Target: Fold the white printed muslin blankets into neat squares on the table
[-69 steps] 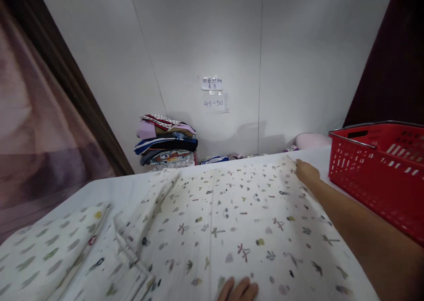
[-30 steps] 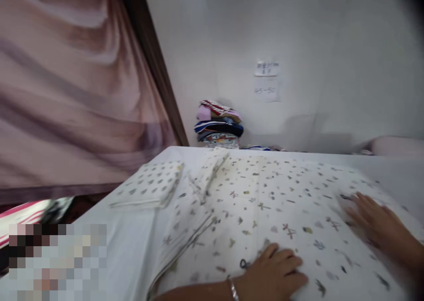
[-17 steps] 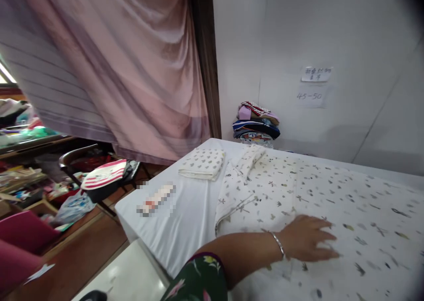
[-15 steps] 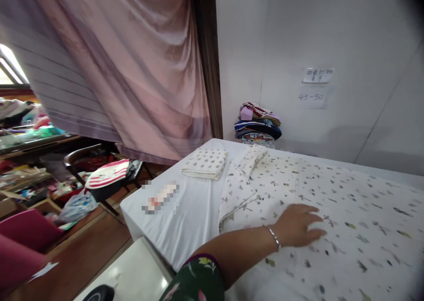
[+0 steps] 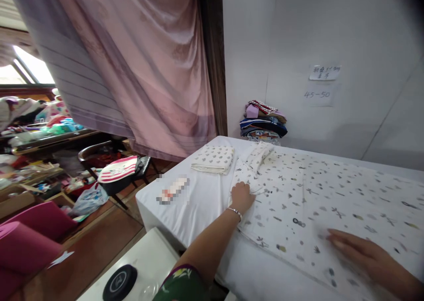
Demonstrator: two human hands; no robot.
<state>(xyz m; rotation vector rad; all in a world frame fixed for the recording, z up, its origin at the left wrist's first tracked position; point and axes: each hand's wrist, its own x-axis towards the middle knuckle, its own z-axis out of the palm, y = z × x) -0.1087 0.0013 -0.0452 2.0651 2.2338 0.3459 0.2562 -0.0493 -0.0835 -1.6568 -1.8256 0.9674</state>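
**Finding: printed cloth point(image 5: 308, 190) laid out on the white surface point(image 5: 205, 199), centre to lower right of frame**

Head view: Your left hand point(image 5: 243, 198), at centre, is on the cloth's left edge with its fingers curled; whether they pinch the fabric cannot be told. Your right hand point(image 5: 367, 252), lower right, is over the cloth, fingers blurred and nearly straight; any grip cannot be told. A folded cloth point(image 5: 215, 158) lies left of the printed one, apart from it. A fabric stack point(image 5: 263, 123) stands behind, upper centre-right.
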